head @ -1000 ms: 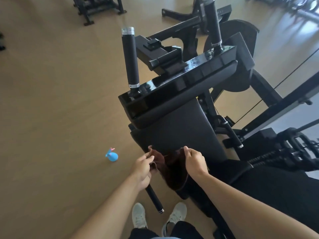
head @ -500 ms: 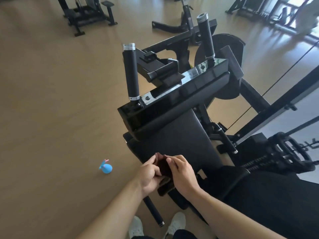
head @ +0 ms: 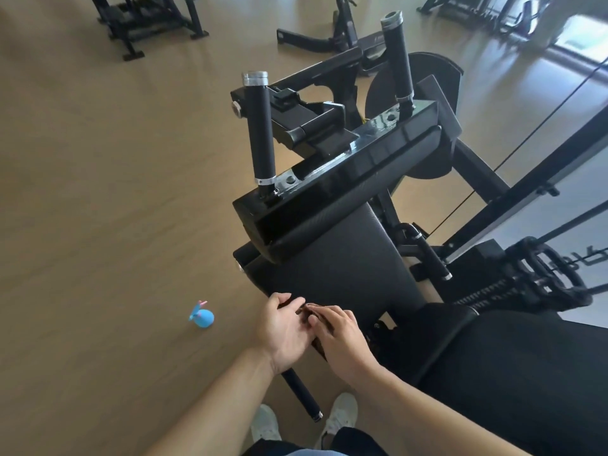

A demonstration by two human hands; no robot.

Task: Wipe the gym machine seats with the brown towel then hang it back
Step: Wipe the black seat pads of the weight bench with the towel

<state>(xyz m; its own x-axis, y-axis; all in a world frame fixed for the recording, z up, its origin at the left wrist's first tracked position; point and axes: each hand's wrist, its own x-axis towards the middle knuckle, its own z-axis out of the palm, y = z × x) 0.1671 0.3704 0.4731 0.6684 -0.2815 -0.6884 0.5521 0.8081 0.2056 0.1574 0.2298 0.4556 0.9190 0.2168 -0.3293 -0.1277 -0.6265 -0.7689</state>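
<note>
The brown towel [head: 306, 313] is folded small and mostly hidden between my hands; only a dark strip shows. My left hand [head: 283, 330] and my right hand [head: 339, 337] press together around it at the near edge of the black sloped pad [head: 335, 264] of the gym machine. A second black seat pad [head: 513, 366] lies to the right of my hands. Two upright black grip handles, one at the left [head: 261, 133] and one at the right [head: 398, 60], rise from the glossy black bar above the sloped pad.
A small blue toy [head: 202, 317] lies on the wooden floor left of my hands. A black bar [head: 301, 393] sticks out low beside my white shoes [head: 342, 413]. Cables and frame tubes [head: 526, 179] run at the right. Other machines [head: 148, 21] stand at the back.
The towel hung spread between my hands a second ago. My hands have come together and folded it into a small bundle, now almost covered by my fingers.
</note>
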